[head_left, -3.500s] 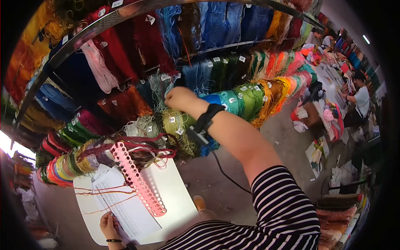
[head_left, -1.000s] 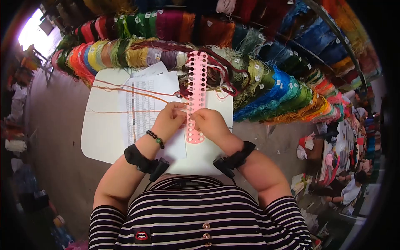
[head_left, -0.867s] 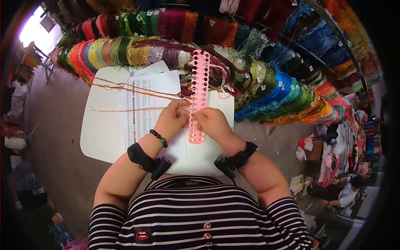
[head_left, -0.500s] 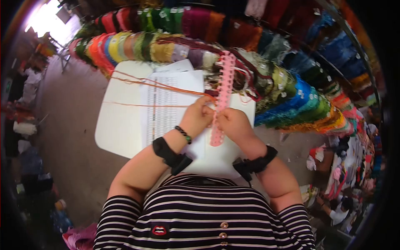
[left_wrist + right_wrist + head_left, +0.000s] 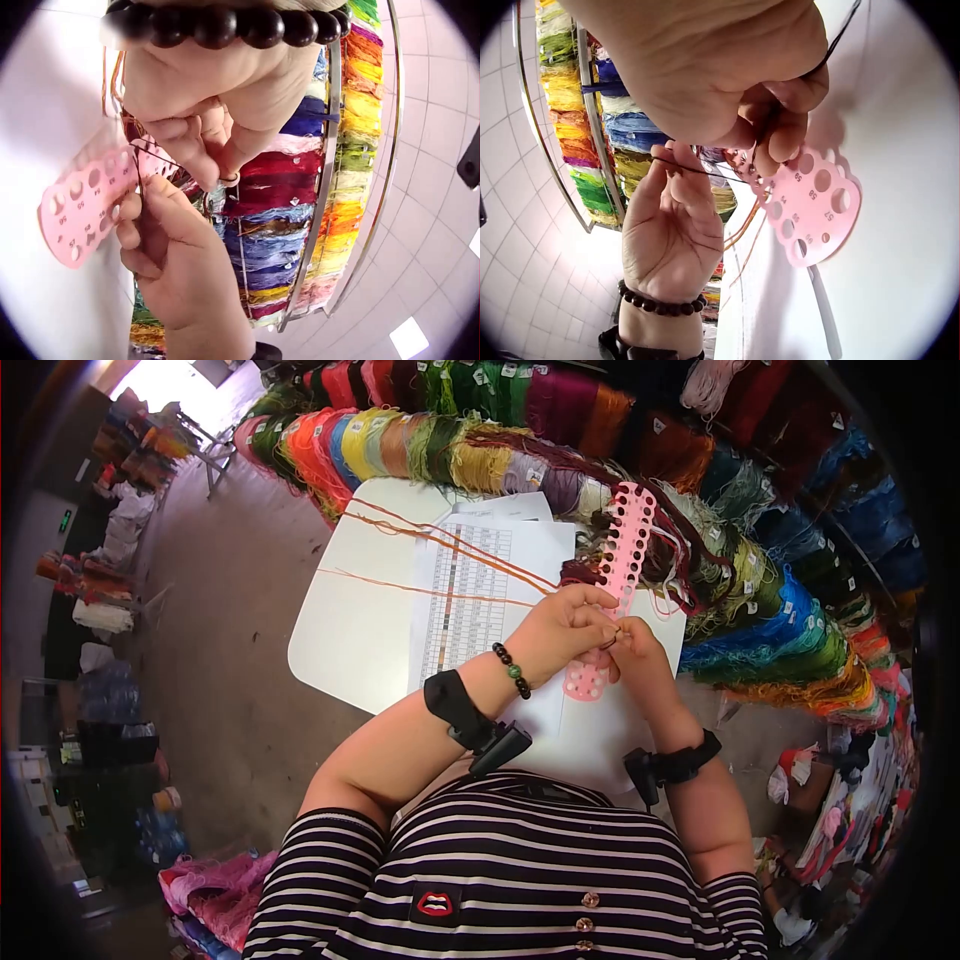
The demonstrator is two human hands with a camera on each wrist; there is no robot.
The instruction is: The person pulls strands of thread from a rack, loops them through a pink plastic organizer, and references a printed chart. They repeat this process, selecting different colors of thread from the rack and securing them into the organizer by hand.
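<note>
A pink card (image 5: 628, 540) with rows of numbered holes lies over white paper, its lower end by both hands. In the right wrist view, the left hand (image 5: 671, 240) pinches a dark thread (image 5: 705, 172) between thumb and finger. That thread runs to the card (image 5: 817, 202), where the right hand (image 5: 727, 82) grips it in curled fingers. The left wrist view has the left hand (image 5: 217, 97) above and the right hand (image 5: 180, 262) below, beside the card (image 5: 79, 202). Orange threads (image 5: 480, 555) trail left from the card.
Printed sheets (image 5: 470, 590) lie on a white table (image 5: 340, 610). Behind it hang rows of coloured skeins (image 5: 480, 465) with small tags. Dark red threads (image 5: 690, 540) loop beside the card's top. A pink bundle (image 5: 220, 895) is at lower left.
The right hand, earlier raised among the hanging skeins, came down to the card. Since then the view has turned, and the left hand has risen over the card with the dark thread between both hands.
</note>
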